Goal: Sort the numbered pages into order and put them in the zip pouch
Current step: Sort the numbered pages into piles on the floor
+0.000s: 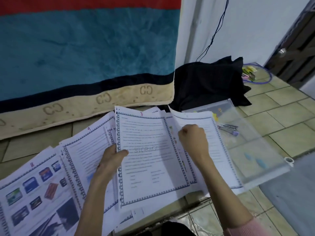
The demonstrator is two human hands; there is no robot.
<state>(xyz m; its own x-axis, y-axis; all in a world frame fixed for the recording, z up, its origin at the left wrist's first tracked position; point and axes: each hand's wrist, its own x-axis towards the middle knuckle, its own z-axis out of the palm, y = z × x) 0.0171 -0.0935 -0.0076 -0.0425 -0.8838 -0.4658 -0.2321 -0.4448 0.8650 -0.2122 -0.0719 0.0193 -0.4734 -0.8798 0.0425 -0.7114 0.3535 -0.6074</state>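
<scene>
Printed pages with blue borders and red handwritten numbers lie fanned on the floor. My left hand (113, 156) grips the left edge of the page marked 3 (146, 159), thumb on top, lifting it. Page 9 (88, 147) lies to its left, and page 8 (34, 189), with pictures, at the far left. My right hand (193, 138) pinches the edges of pages tucked behind page 3, over another sheet (216, 143). The clear zip pouch (255, 150) lies flat at the right, partly under those sheets, its zip pull at the near right end.
A striped blue, red and beige blanket (85, 57) hangs behind the pages. A black cloth bag (209, 82) sits by the wall. Pens (228, 129) lie inside or under the pouch. The tiled floor (281, 108) extends to the right, with a purple cable (265, 79) behind.
</scene>
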